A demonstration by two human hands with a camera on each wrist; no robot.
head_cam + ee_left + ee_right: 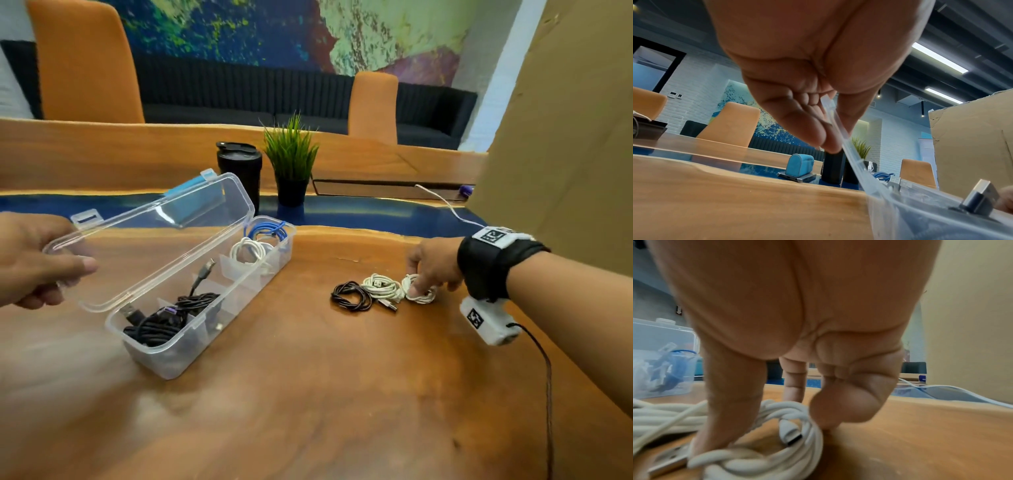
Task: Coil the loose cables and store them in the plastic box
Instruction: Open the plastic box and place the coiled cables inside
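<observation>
On the desk (308, 394), the plastic box (178, 356) lies with its long axis running from near left to far right, its lid (150, 233) swung open. Coiled black, white and blue cables fill its compartments. To its right lie a black coil (351, 296), a cream coil (382, 286) and a white coil (764, 451) in a row. A black cup (239, 171) and potted plant (291, 161) stand behind the box. The left hand (30, 260) pinches the lid's edge; the right hand (433, 267) grips the white coil with thumb and fingers.
</observation>
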